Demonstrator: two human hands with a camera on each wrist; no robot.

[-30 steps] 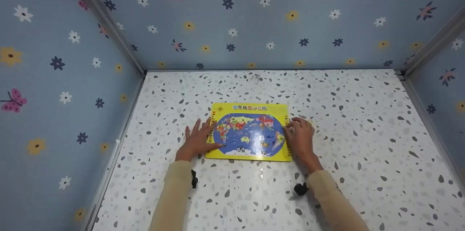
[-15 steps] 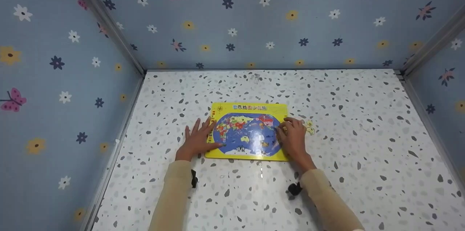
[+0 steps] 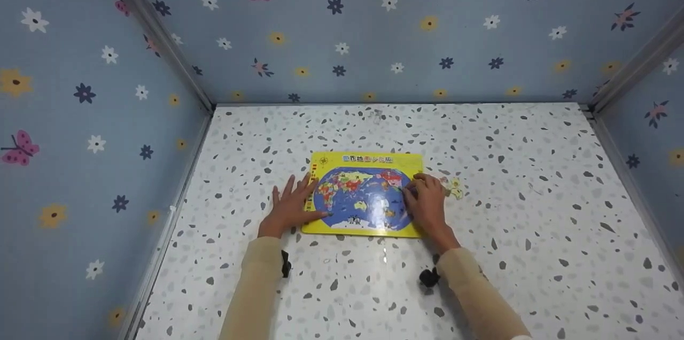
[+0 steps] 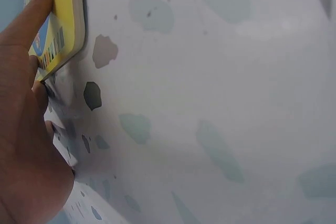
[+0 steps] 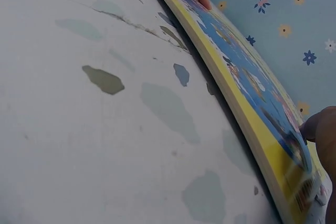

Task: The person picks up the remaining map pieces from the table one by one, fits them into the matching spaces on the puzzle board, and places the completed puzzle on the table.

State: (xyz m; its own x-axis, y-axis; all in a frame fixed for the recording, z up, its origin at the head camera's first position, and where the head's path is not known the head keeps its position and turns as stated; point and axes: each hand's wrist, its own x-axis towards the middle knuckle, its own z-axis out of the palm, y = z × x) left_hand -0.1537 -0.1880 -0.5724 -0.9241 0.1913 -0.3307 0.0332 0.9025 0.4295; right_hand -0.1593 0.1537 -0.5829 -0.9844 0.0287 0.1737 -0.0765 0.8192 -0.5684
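Observation:
A yellow-bordered world map board (image 3: 368, 230), apparently a puzzle, lies flat on the speckled tabletop in the head view. My left hand (image 3: 291, 209) rests on its left edge, fingers spread and thumb on the blue map. In the left wrist view, the left thumb (image 4: 37, 11) reaches over the board's edge. Bent fingers of my right hand (image 3: 427, 203) touch the right side of the map; whatever may lie under them is hidden. In the right wrist view, a right-hand digit (image 5: 311, 127) meets the map surface. Small yellowish pieces (image 3: 455, 188) lie just right of that hand.
White speckled tabletop (image 3: 534, 211) surrounds the board. Blue flowered panels (image 3: 342, 30) stand at the back and both sides, with grey metal strips along the corners. A small black device (image 3: 429, 278) sits at the right wrist.
My right hand has moved left from the board's right edge onto the map, uncovering the small yellowish pieces. The left hand and the board have stayed in place.

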